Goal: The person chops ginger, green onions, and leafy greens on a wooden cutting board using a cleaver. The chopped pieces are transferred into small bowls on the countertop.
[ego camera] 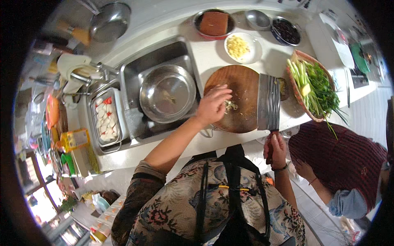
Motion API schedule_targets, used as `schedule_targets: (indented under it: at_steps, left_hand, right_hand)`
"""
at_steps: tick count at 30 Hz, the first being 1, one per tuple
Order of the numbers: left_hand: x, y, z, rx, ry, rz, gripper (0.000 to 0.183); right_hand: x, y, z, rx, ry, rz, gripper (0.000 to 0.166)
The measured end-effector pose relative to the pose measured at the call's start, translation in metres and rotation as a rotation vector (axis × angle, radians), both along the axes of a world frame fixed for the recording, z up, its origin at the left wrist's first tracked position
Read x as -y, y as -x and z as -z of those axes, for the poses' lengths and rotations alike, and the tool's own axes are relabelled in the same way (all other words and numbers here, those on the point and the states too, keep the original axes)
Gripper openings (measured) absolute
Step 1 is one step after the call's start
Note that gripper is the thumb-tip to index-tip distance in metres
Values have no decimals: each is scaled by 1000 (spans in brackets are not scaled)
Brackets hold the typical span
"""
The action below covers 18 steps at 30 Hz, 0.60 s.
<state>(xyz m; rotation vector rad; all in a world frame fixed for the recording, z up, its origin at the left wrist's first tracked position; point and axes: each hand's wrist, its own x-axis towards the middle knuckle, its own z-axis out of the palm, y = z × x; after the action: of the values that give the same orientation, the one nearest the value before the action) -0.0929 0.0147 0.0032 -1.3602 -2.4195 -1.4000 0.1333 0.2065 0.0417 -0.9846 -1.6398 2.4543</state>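
My right hand [276,148] grips the handle of a wide-bladed cleaver [268,103]. Its blade lies over the right edge of a round wooden cutting board [238,72]. My left hand [214,103] is over the board's left side, fingers extended and slightly bent, with its palm side mostly hidden. Right by its fingertips is a small heap of chopped pale bits [231,106], and a few crumbs are scattered across the wood. Behind the board stands a white bowl [255,50] with chopped yellow pieces [237,47] in it.
Left of the board, a sink [154,52] holds a metal basin [167,118]; a container of white chunks [104,123] sits beyond. A basket [297,95] of green herbs [321,80] is at right, near a person in dark red clothing [335,166]. Several bowls line the back.
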Motion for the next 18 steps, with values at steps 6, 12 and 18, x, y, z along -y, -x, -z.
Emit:
schedule_targets:
  at_steps: [6,12,18]
  left_hand:
    - [-3,-1,10,273,-72,-78,14]
    - [-7,-7,15,48,-69,-183,12]
    - [-17,-29,9,176,-59,-114,11]
  right_hand:
    - [1,-50,42,34,13,-4,25]
    - [14,-43,54,96,73,5,25]
    - [39,-16,58,124,113,-128,24]
